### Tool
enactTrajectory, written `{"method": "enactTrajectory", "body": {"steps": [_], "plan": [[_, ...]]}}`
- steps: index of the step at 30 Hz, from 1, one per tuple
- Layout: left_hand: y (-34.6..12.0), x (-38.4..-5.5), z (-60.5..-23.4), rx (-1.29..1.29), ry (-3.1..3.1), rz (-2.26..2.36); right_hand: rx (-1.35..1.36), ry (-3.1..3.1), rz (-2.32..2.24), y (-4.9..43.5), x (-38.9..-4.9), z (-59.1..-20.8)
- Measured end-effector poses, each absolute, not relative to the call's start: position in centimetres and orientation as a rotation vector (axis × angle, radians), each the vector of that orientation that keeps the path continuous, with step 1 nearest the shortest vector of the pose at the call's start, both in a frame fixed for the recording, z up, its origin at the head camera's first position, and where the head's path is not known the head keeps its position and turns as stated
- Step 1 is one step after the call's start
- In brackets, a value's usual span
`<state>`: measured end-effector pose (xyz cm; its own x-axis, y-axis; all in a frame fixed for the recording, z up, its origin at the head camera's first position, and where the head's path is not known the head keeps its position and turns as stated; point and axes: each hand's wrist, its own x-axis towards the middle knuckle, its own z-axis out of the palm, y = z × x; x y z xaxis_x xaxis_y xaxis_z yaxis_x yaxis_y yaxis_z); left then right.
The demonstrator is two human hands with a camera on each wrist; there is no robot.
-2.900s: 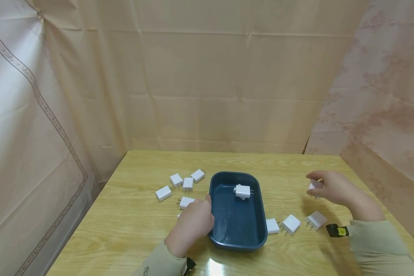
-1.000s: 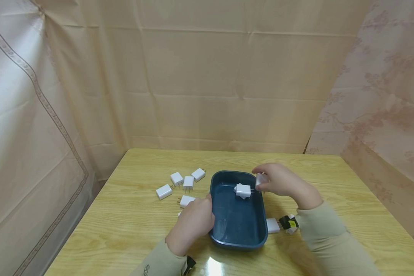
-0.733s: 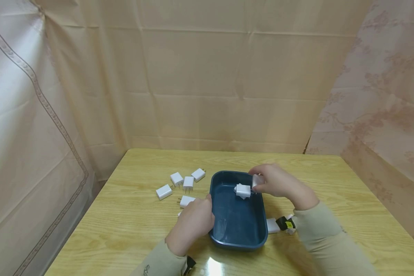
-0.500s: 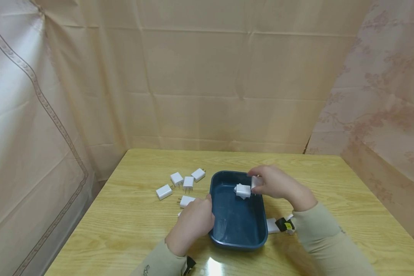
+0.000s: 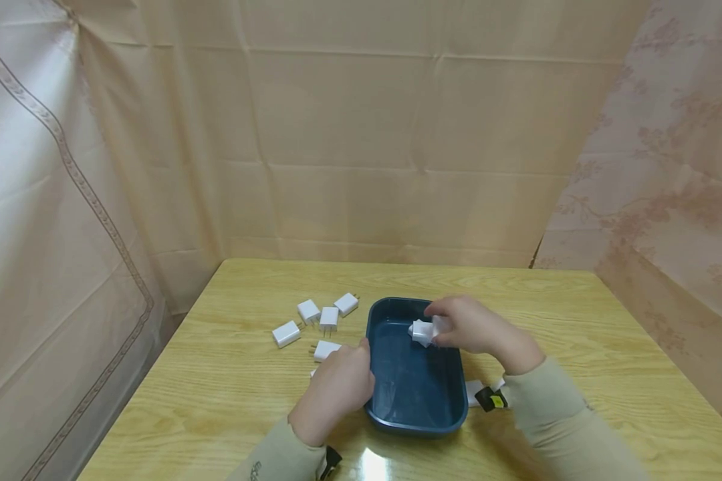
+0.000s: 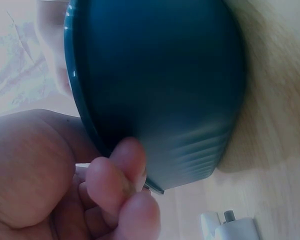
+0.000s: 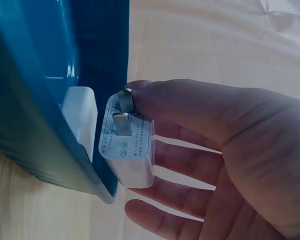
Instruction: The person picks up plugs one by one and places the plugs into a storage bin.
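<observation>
A white, block-shaped plug adapter [image 7: 127,145] with two flat metal prongs is at the right side of a dark blue, rounded-rectangular tub [image 5: 412,387], pinched in the right hand's [image 5: 478,327] grip. Just beside it, inside the tub, lie overlapping white adapters [image 5: 421,332], their number unclear. The left hand's [image 5: 339,381] grip is clasped on the tub's left rim. Further white adapters [image 5: 286,334] lie left of the tub on the wood-grain tabletop [image 5: 247,414].
</observation>
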<state>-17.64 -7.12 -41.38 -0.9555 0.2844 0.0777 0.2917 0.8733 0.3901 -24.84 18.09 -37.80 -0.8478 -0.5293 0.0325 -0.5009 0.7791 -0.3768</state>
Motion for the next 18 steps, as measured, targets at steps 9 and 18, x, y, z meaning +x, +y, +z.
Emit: {"method": "enactTrajectory", "body": {"steps": [9,18], "plan": [[-7.11,-17.57,-41.26,-0.448,-3.042,-0.65,-0.819,2.855,-0.609,17.76,-24.47,-38.36],[-7.1,-17.62,-41.35,-0.442,-3.051,-0.651,-0.807,2.837,-0.609,17.64,-24.28,-38.67]]}}
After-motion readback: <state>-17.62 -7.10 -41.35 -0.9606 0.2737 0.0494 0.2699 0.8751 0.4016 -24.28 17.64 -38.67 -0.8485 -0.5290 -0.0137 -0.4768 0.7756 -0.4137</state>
